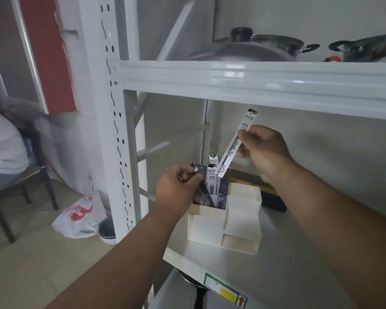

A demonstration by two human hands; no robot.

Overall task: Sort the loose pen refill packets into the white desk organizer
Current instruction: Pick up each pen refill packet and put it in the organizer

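A white desk organizer with several compartments stands on the white metal shelf. Its tall back-left compartment holds several upright refill packets. My right hand pinches one long white refill packet, tilted, with its lower end over that compartment. My left hand grips a small bunch of packets at the compartment's left edge. The organizer's front and right compartments look empty.
A shelf beam runs just above my hands, with steel pots on top. A dark flat object lies behind the organizer. Left of the rack post, a plastic bag sits on the floor near a seated person.
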